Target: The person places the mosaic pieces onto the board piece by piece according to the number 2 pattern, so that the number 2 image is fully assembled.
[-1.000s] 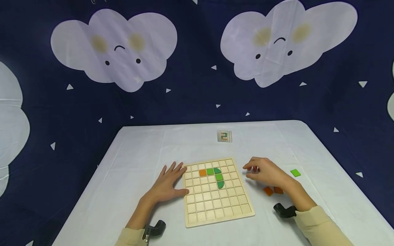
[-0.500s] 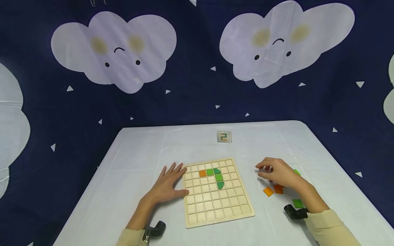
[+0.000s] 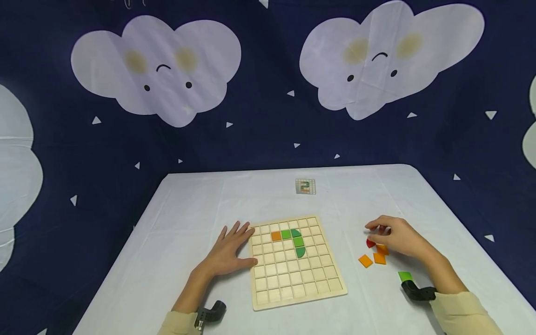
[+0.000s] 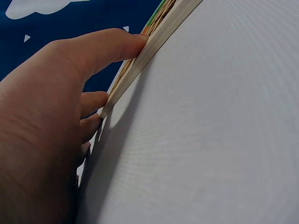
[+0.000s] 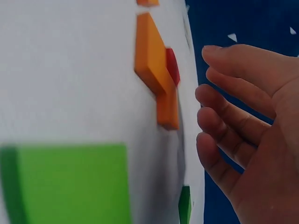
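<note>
My left hand (image 3: 226, 255) lies spread at the left edge of a wooden grid board (image 3: 307, 284), its thumb and fingertips touching the rim. In the left wrist view the thumb (image 4: 112, 45) presses on the board's edge (image 4: 154, 51). Set in the grid are an orange square (image 3: 276, 236), two light green squares and two dark green rounded pieces (image 3: 300, 252). Over the loose tiles at the right hovers my right hand (image 3: 399, 237), fingers loosely bent, nothing between them. Just below its fingertips sits a red piece (image 3: 370, 243), beside several orange tiles (image 3: 365, 261).
A light green tile (image 3: 405, 276) lies near the right wrist's black camera mount (image 3: 418, 292). In the right wrist view a dark green piece (image 5: 185, 205) shows near the fingers. A small pattern card (image 3: 305, 186) lies at the table's back.
My right hand has moved right, away from the board and over the loose tiles, bringing the red piece and more orange tiles into view. The left hand stays put.
</note>
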